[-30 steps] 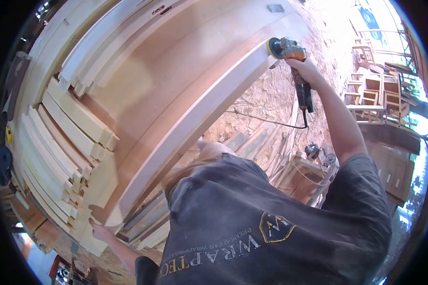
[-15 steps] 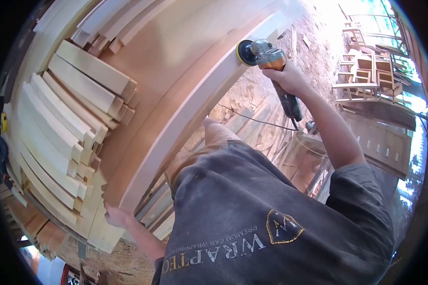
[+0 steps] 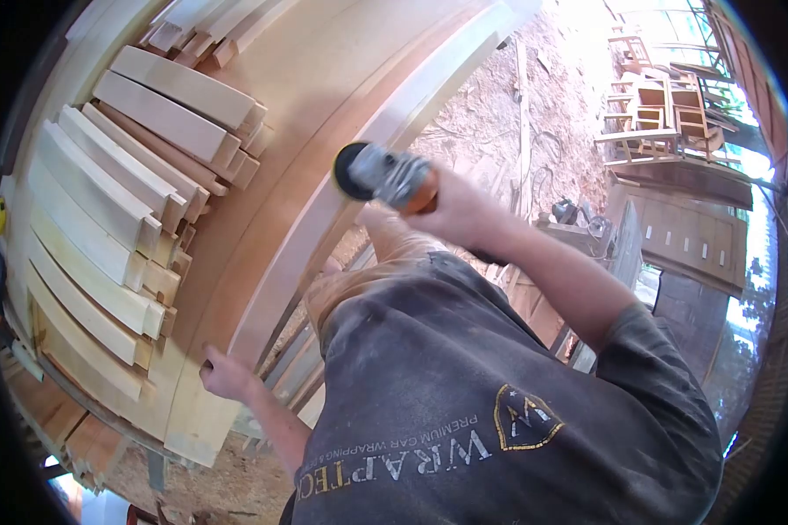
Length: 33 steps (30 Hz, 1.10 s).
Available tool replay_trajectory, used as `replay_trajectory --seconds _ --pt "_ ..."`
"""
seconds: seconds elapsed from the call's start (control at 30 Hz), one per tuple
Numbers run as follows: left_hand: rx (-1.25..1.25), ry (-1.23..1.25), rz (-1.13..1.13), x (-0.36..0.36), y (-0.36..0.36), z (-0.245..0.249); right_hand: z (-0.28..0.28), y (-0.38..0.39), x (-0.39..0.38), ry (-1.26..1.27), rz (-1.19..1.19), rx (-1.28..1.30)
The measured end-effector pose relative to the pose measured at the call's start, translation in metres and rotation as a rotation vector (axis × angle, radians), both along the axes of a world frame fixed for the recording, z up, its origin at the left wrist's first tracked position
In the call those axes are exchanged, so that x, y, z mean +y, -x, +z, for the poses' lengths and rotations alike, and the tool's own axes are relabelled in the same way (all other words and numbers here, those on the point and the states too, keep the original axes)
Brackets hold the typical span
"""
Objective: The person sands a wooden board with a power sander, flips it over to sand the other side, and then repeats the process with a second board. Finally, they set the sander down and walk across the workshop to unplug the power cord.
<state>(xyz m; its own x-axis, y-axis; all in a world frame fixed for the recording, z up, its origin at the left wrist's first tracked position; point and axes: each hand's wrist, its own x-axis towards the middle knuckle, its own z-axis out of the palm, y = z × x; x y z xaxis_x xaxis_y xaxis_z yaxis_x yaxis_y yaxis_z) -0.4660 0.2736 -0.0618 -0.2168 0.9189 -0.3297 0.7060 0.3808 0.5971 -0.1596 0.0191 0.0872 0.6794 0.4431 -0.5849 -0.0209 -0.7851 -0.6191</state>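
My right hand grips an angle grinder with a yellow-edged sanding disc on its head. The disc is against the long pale edge of a wooden board, about midway along it. The grinder's rear body is hidden behind my forearm. My left hand is closed at the near end of the same board, its fingers curled round the end and partly hidden.
Stacked pale wooden slats lie on the bench to the left. Chair frames stand at the far right, above a wooden panel. Sawdust and offcuts cover the ground beyond the board.
My right hand has brought the grinder back along the board's edge, from its far part towards me. My left hand stays at the near end, with its fingers slightly shifted.
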Motion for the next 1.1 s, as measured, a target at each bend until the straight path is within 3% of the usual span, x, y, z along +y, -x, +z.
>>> replay_trajectory --seconds 0.13,0.27,0.4,0.43,0.47,0.53,0.67,0.73,1.0,1.1 --pt "0.032 -0.017 -0.056 -0.002 -0.002 0.003 0.013 0.03 0.03 0.258 0.214 -0.044" --pt "0.032 -0.049 -0.06 0.001 0.006 -0.009 0.003 0.016 0.011 0.219 0.157 -0.036" --pt "0.064 -0.064 -0.054 0.0 0.003 -0.004 -0.012 -0.034 -0.033 -0.033 -0.002 -0.153" --pt "0.069 -0.066 -0.051 -0.001 0.003 -0.003 -0.004 -0.048 -0.035 -0.108 -0.054 -0.073" --pt "0.066 -0.062 -0.038 -0.001 0.003 -0.003 -0.028 -0.068 -0.058 -0.134 -0.031 -0.115" --pt "0.064 -0.06 -0.024 -0.001 0.003 -0.005 -0.019 -0.093 -0.07 0.025 -0.044 -0.239" --pt "0.054 -0.068 0.055 0.001 0.006 -0.01 -0.009 -0.137 -0.086 -0.012 -0.109 -0.145" --pt "0.046 -0.082 0.087 0.001 0.003 -0.01 -0.014 -0.163 -0.098 0.085 -0.08 -0.196" --pt "0.237 -0.089 0.079 0.012 0.021 -0.022 -0.031 -0.264 -0.142 0.052 -0.072 -0.3" --pt "0.276 -0.171 0.096 0.005 0.013 -0.018 -0.03 -0.309 -0.16 0.178 -0.086 -0.28"
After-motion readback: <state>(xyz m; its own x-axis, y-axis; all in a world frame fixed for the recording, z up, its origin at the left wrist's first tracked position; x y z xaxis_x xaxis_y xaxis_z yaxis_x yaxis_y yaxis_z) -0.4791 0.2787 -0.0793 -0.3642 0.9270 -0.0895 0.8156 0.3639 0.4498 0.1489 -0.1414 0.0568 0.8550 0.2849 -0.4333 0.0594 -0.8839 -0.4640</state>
